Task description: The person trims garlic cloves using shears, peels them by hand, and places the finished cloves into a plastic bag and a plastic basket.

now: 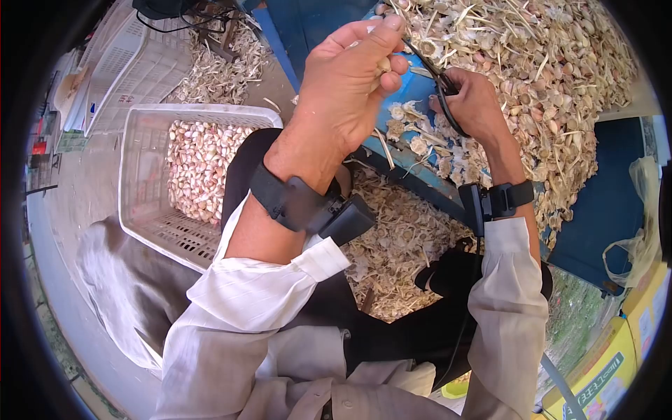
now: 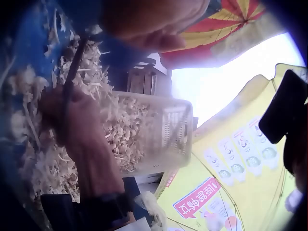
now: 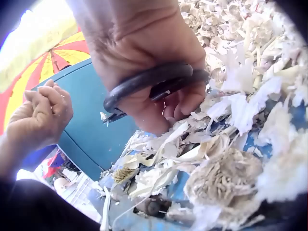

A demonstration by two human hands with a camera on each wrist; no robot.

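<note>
A person in pale sleeves (image 1: pixel 238 301) sits with husks (image 1: pixel 399 238) between the knees at 12 o'clock, where scraps can drop beside the blue table (image 1: pixel 413 87). The slatted crate (image 1: pixel 129 168) stands close by at 10 o'clock, low against the leg and apparently within easy reach, its high walls holding loose garlic cloves (image 1: pixel 199 164). Ahead at 12 o'clock, the left hand (image 1: pixel 343 87) is raised over the table's near edge, thumb and curled fingers pinching what looks like garlic (image 1: pixel 383 65), a grip that would steady so small a piece. At 1 o'clock, the right hand (image 1: pixel 476 105) grips black scissors (image 1: pixel 446 84), fingers curled round the looped handles, leaving the blades free to point at 11 o'clock, toward the left hand. Beyond, from 12 to 2 o'clock, a pile of garlic (image 1: pixel 553 84) covers the tabletop, near both hands; white crates (image 1: pixel 122 63) stand farther off at 11 o'clock.
</note>
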